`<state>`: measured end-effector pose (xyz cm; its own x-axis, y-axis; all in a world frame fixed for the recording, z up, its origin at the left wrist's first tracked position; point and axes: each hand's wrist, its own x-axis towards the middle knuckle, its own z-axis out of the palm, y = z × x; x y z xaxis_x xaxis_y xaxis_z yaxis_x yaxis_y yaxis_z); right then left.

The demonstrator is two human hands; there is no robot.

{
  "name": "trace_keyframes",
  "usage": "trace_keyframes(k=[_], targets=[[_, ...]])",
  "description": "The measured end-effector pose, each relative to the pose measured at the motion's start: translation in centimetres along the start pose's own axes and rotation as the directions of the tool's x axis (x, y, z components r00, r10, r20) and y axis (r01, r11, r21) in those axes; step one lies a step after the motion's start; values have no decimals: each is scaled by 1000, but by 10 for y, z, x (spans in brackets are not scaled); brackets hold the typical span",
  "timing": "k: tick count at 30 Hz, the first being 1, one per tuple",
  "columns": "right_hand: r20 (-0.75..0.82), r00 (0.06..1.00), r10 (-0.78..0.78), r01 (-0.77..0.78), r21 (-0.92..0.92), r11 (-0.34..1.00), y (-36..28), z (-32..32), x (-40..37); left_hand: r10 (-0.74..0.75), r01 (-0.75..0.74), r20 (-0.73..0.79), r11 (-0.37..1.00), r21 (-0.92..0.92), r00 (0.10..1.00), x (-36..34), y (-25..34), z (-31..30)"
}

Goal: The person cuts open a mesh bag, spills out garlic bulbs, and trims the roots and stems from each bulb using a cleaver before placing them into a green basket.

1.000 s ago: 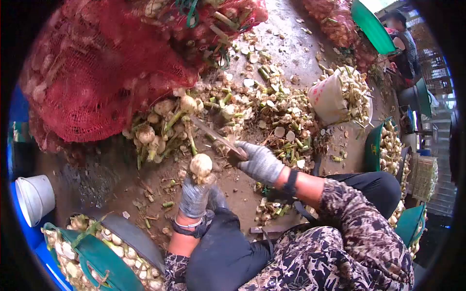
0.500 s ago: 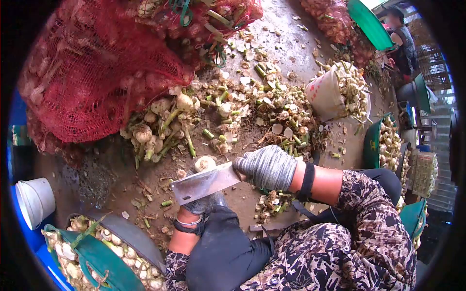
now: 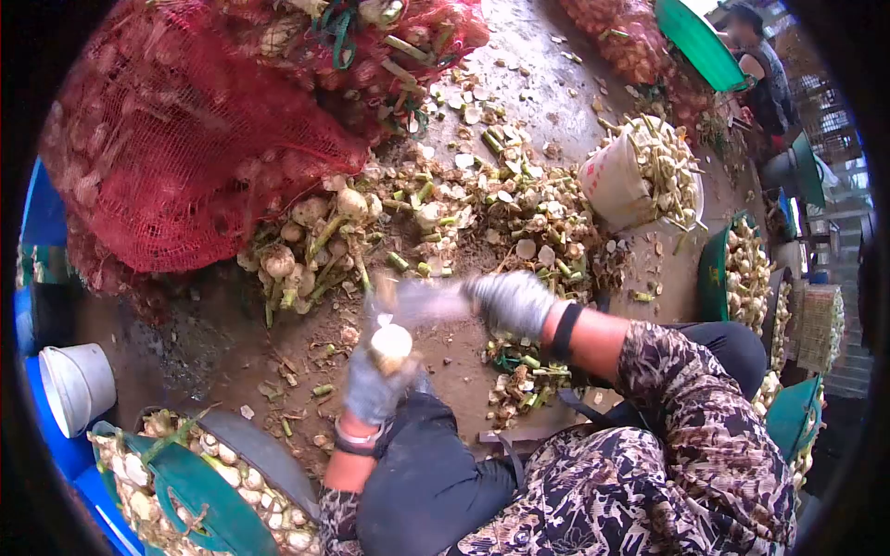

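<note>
My left hand grips one bulb; my right hand clasps what is probably a cleaver, blurred. The basket is part filled, the pile untrimmed.

The left hand is clenched upright, the right hand fisted and blurred.

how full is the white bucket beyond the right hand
Full: the white bucket is heaped past its rim with cut stalks.

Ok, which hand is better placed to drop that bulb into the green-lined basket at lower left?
Left, probably. The left hand holds the bulb and sits nearest the basket; the right hand is closed on a blurred blade.
</note>
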<state>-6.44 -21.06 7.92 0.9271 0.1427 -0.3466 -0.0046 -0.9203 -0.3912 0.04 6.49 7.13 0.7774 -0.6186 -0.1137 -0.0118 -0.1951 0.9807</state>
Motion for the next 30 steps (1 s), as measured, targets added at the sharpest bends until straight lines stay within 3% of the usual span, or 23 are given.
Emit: trace_keyframes(k=[1,2,4,5,6,7,8,9,11,13,14,15,16,17,18,19,21,23,25,27,28,29,30], targets=[[-6,986,167,-167,-3,986,25,21,1,-212,187,-89,956,-227,973,-2,19,-6],[-99,964,248,-158,536,829,74,79,-5,-161,97,-222,957,-274,962,-6,42,-22],[-139,930,341,-194,603,774,104,92,-14,127,-370,-561,864,-343,818,-17,93,-65],[-148,929,340,-314,172,934,94,66,-26,240,-616,-648,650,-445,722,-24,121,-86],[-139,916,375,-354,155,922,88,54,-28,379,-761,-661,341,-552,648,-30,147,-113],[-130,903,410,-393,138,909,82,41,-29,496,-779,-647,103,-618,579,-34,166,-129],[-122,890,440,-411,205,888,75,27,-30,577,-771,-623,19,-636,528,-32,173,-135],[-113,877,468,-425,273,863,72,19,-30,585,-772,-623,10,-635,520,-23,172,-130],[-153,844,514,-416,420,807,83,26,-29,445,-661,-494,429,-615,748,4,147,-105],[-165,797,581,-428,525,736,95,39,-25,194,-268,-232,896,-353,953,61,112,-50],[-207,769,604,-417,553,721,100,49,-21,102,-106,-28,974,-201,994,90,95,-24],[-233,759,608,-387,590,709,103,52,-20,-158,175,152,979,-105,976,115,65,4],[-207,759,617,-414,578,703,98,46,-20,-82,33,218,975,221,972,146,32,29],[-181,758,626,-443,562,699,93,39,-19,46,-161,266,888,432,963,172,-19,47],[-227,775,590,-382,574,724,95,44,-19,14,-206,353,832,515,936,192,-35,60],[-215,782,585,-362,608,707,95,46,-18,-116,-200,387,702,684,915,212,-50,74],[-253,802,542,-326,573,751,97,48,-20,-268,-192,375,524,830,888,236,-88,87],[-200,824,530,-331,590,737,101,53,-22,-448,-126,295,369,921,844,244,-99,94],[-193,831,522,-372,504,779,90,35,-27,-406,-136,286,359,923,868,235,-100,99],[-163,851,499,-384,455,803,93,38,-30,-569,-201,351,310,929,744,227,-84,105],[-144,854,501,-390,459,798,91,40,-31,-568,-220,397,356,908,721,214,-81,108],[-126,856,502,-397,462,793,90,42,-31,-427,-613,703,350,709,569,199,-97,114],[-126,857,499,-378,504,777,89,47,-30,-355,-394,637,555,733,685,181,-94,107]])
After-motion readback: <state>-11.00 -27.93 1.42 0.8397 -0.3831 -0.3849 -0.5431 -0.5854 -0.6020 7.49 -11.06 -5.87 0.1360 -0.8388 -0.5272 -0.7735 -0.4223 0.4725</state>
